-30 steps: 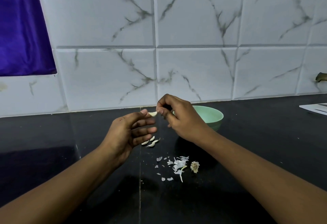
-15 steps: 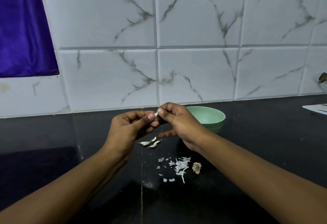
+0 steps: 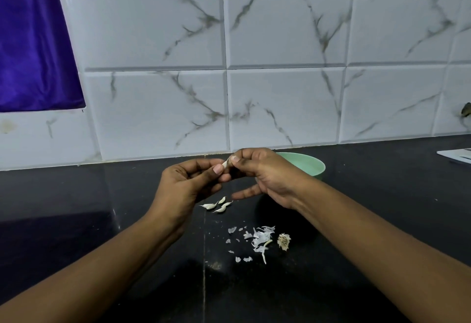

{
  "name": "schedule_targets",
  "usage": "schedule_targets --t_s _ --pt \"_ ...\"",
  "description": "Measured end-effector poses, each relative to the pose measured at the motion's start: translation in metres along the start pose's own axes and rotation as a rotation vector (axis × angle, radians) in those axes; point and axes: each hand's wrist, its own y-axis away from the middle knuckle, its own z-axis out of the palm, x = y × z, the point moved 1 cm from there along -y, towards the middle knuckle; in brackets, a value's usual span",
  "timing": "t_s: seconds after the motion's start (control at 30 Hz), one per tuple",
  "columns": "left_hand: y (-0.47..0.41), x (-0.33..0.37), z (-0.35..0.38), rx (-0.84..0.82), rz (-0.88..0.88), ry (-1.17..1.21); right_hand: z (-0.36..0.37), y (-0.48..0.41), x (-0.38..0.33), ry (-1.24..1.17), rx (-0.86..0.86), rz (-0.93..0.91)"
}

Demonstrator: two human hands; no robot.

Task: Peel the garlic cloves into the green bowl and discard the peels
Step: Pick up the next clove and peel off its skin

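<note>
Both hands meet just left of the bowl (image 3: 309, 165), above the counter (image 3: 96, 225), with one clove (image 3: 226, 163) caught between them. The left hand (image 3: 190, 186) pinches the clove's lower end between thumb and forefinger, its other fingers curled into the palm. The right hand (image 3: 269, 173) nips the upper end between thumb and forefinger; one of its lower fingers sticks out straight to the left, below the pinch. Only a pale sliver of the clove shows. Its long axis runs on a slant, low end toward the left hand, high end up and right toward the right thumb. Whether any skin is on it I cannot tell.

The bowl sits on the counter behind the right hand, which hides its left side; what lies in it cannot be seen.

Left of the bowl and nearer the person, under the hands, a few loose cloves (image 3: 216, 206) lie on the counter close together. Their long axes run roughly left to right, rising a little to the right, and the leftmost one tapers to a thin tip that points left.

Nearer the person again, in front of the bowl, the peels (image 3: 258, 239) lie scattered in a small heap of white scraps. A dry root end (image 3: 283, 241) lies just right of them.

Behind the bowl stands a wall (image 3: 280, 108) of marbled tiles.
</note>
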Motion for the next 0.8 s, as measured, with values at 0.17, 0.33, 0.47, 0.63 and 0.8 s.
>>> schedule_targets --t_s 0.17,0.33,0.47,0.63,0.8 --pt "-0.002 0.0 -0.002 0.041 -0.024 -0.035 -0.008 0.0 -0.007 0.238 0.071 -0.147" --pt "-0.001 -0.001 -0.001 0.041 -0.02 -0.068 -0.007 0.0 -0.009 0.383 0.032 -0.201" --pt "0.0 0.001 -0.001 0.024 -0.02 -0.03 -0.007 0.001 -0.009 0.374 0.037 -0.208" --pt "0.0 0.0 -0.001 0.021 0.018 -0.037 -0.005 0.002 -0.006 0.314 0.053 -0.159" --pt "0.0 0.002 -0.005 0.057 0.196 -0.281 0.004 0.002 -0.003 0.148 0.057 -0.004"
